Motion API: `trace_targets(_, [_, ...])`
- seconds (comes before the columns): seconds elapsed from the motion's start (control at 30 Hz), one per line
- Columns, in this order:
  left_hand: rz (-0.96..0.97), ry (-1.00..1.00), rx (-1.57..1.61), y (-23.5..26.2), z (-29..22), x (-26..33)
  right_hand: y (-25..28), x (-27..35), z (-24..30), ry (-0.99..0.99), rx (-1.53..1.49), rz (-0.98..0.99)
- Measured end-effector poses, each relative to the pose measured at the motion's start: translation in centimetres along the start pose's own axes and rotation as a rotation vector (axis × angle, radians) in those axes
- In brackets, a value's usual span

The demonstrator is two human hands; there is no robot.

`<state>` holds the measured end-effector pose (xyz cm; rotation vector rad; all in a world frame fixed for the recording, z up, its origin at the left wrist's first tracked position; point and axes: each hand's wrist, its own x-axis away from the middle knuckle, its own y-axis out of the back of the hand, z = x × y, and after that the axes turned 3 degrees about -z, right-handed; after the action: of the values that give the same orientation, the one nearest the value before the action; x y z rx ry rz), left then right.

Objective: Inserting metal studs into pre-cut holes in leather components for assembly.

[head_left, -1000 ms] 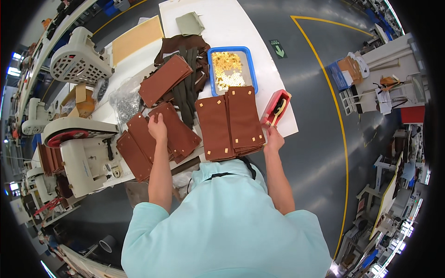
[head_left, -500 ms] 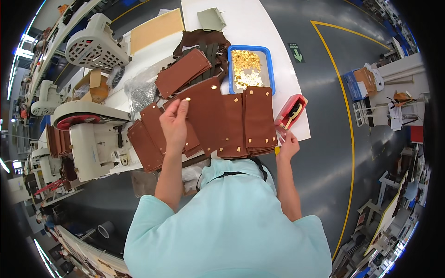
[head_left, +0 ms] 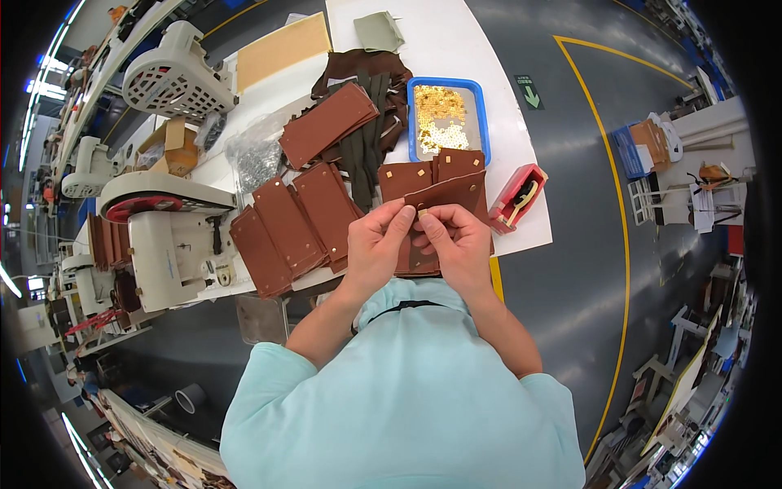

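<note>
Up close, both hands pinched on 1 brown leather panel (head_left: 444, 196), lifted just off the white table (head_left: 456, 49).

Beyond the hands, largest first: white table running away from the body; off to the left hand's side, a white sewing machine (head_left: 167, 244); between that machine and the hands, a fanned row of brown leather pieces (head_left: 285, 224); straight past the fingertips, a blue tray (head_left: 444, 118) of small gold fittings; just to the right hand's outer side, a red box (head_left: 515, 196).

Left hand (head_left: 375, 244): thumb and forefinger narrowed onto the panel's upper edge. Right hand (head_left: 456, 244): likewise closed on that edge, fingertips meeting the left's around 1 tiny gold fitting (head_left: 422, 213).

For doing this well, probably: keep the panel taut between the 2 grips, seat the fitting square at its spot, press evenly, avoid creasing or marking the leather face. Cannot tell whether the fitting is already through the leather.

Panel held directly between both hands, upper half standing above the fingers, lower half hidden behind the palms.
</note>
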<state>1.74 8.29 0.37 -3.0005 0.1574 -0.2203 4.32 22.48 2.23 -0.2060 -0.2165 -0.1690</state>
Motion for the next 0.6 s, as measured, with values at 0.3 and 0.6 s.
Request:
trace_targets(0.3, [0.027, -0.102, -0.147, -1.1, -1.4, 0.6, 0.4, -0.4, -0.3, 0.036, -0.106, 0.001])
trace_targets(0.6, [0.012, -0.484, -0.486, -1.1, -1.0, 0.3, 0.8, -0.5, 0.0, 0.024, -0.087, 0.003])
